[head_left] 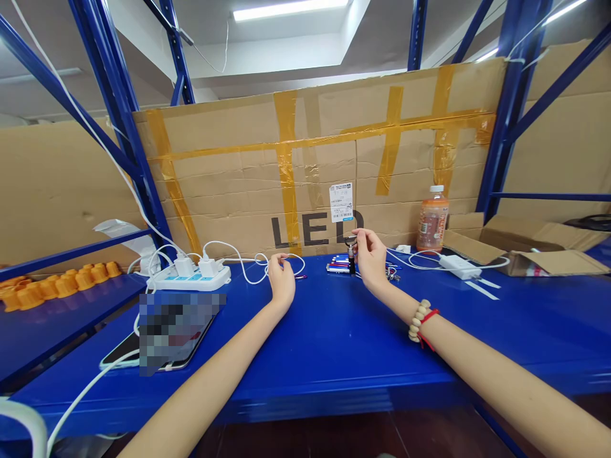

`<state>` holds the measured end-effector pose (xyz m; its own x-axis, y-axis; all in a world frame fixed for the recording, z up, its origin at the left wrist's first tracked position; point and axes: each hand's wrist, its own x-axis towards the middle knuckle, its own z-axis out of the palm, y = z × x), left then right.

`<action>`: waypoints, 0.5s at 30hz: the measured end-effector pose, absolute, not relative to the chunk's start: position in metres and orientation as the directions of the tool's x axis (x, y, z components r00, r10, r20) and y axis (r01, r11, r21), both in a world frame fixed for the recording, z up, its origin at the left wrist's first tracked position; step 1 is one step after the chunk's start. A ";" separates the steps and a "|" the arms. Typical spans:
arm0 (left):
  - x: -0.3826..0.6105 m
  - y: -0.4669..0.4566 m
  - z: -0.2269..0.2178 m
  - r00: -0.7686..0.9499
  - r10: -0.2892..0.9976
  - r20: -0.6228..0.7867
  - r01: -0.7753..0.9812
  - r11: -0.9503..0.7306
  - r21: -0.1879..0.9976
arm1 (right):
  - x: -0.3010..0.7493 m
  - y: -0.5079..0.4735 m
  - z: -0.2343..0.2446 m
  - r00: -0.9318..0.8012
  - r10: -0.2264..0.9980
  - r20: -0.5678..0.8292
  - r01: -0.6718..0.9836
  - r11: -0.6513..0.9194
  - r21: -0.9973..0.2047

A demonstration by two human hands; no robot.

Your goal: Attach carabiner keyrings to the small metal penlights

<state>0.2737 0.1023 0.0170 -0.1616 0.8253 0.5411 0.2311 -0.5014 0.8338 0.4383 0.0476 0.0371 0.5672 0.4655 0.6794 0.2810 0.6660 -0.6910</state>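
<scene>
Dark ringed strap (pixel 352 257) held up near the shelf's (pixel 334 337) back edge, seemingly not yet released.
It is pinched in the right hand's (pixel 372 254) fingertips beside the pens (pixel 334 268), forearm angled in across the front edge; the left hand (pixel 282 280) is loosely curled, its hold impossible to tell.

And there on the right wrist (pixel 405 308), a bead bracelet (pixel 419 321): pale, chunky, rounded beads, one against the next! Just elbow-side of that bracelet, a thin red cord (pixel 429 315), loose ends trailing. Both forearms (pixel 506 375) bare!
</scene>
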 end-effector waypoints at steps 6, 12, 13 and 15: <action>0.273 0.101 0.009 0.034 0.824 0.566 0.548 -0.489 0.679 | 0.442 0.048 0.038 0.602 0.454 0.657 0.281 0.649 -0.706; 0.269 0.098 0.000 0.257 0.833 0.489 0.793 -0.472 0.386 | 0.445 0.050 0.037 0.624 0.472 0.622 0.268 0.619 -0.738; 0.270 0.098 0.001 0.258 0.834 0.488 0.778 -0.479 0.406 | 0.446 0.050 0.037 0.620 0.492 0.612 0.256 0.610 -0.750; 0.273 0.097 0.004 0.262 0.829 0.494 0.692 -0.518 0.503 | 0.445 0.052 0.035 0.588 0.552 0.592 0.227 0.590 -0.775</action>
<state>0.2731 0.0968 0.0044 0.2621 0.8293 0.4935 0.6919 -0.5180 0.5029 0.4451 0.0515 0.0353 0.5876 0.5517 0.5919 0.2267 0.5899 -0.7750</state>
